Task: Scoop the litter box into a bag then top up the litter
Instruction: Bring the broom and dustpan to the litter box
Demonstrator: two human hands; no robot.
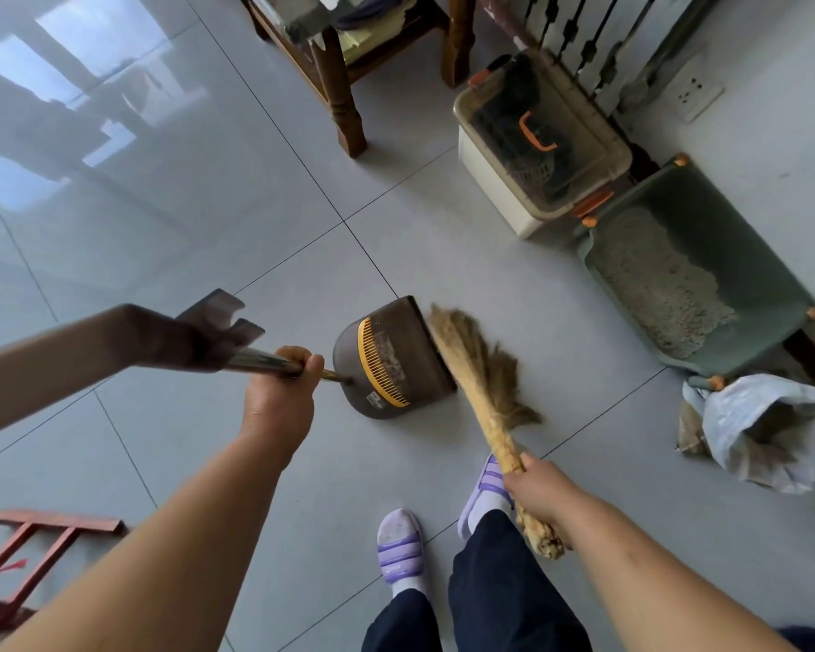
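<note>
- Litter box (768, 294), bag (772, 430) on the floor right; crate (537, 143) behind.
- Left hand (281, 392) gripping dustpan (396, 360) handle.
- Right hand (539, 491) gripping broom (481, 369), bristles at pan lip.

Blurred dustpan handle top (217, 315); red frame (57, 523) past left edge.

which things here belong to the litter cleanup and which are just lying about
Part of the job:
litter box
bag beside it
dustpan, gripped by the left hand
broom, gripped by the right hand

Just lying about:
lidded storage box
wooden table
red frame
wall socket
</note>
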